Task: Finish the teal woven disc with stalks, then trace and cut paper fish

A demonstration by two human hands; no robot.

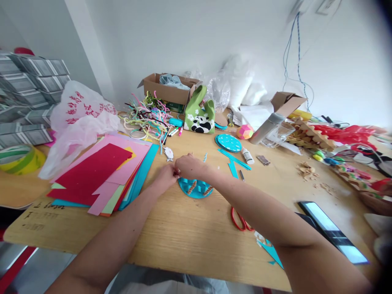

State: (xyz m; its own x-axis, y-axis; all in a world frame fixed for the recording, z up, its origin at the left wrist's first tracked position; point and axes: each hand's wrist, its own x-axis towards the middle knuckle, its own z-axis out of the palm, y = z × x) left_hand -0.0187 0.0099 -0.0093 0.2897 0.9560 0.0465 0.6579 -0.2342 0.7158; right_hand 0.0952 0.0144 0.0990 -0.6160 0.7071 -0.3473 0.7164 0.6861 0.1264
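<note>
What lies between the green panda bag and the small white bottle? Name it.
A white-marked turquoise disc lies between them, as the head view shows.

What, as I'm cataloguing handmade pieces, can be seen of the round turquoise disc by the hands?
The round turquoise disc, perhaps paper or felt, lies flat on the light wooden table. It bears raised turquoise strips and brown, twisted, seemingly tilted sticks. The bare left hand and bare right hand are at its far-left edge, contact unclear; the right arm covers part.
</note>
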